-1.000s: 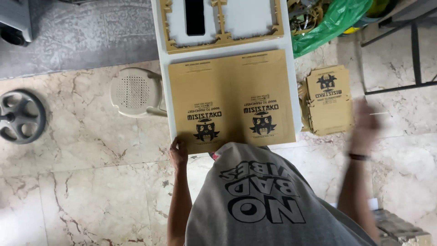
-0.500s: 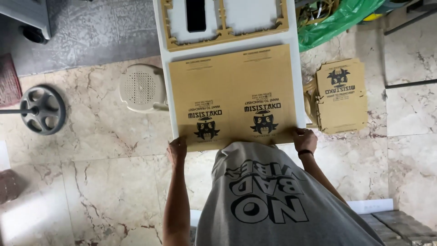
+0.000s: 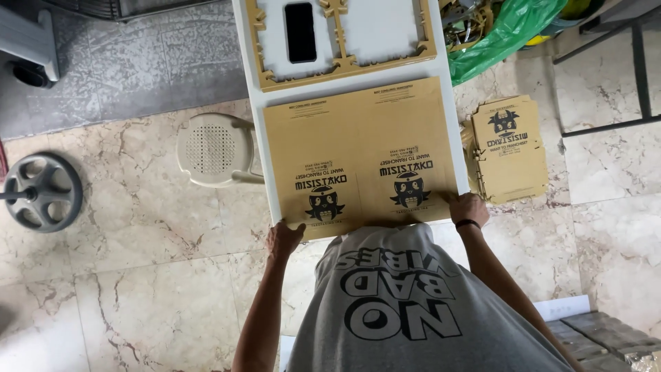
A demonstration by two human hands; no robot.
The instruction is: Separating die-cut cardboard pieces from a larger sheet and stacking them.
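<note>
A: Cardboard sheet (image 3: 358,155), brown, printed with two dark mascot figures, lies flat on the white table (image 3: 251,83). We take the sheet as landmark. Our left hand (image 3: 284,239) sits at its near left corner, our right hand (image 3: 468,209) at its near right corner.

B: Grip state?

A: Both hands rest on the near edge, fingers curled over it. We cannot tell whether they pinch the sheet or only press it; the undersides are hidden. Nothing else is in either hand.

B: Surroundings?

A: Beyond the sheet's far edge, touching it, a punched-out cardboard frame (image 3: 344,65) with a black phone (image 3: 301,32) inside one opening. Right of the sheet, on the floor, a stack of printed flat boxes (image 3: 508,148). Left of it, a white plastic stool (image 3: 210,148) tucked beside the table.

B: Step in hand?

A: We judge it as squaring the sheet on the table. The next move calls for an even hold at both corners, so the sheet stays flat and clear of the frame.
</note>
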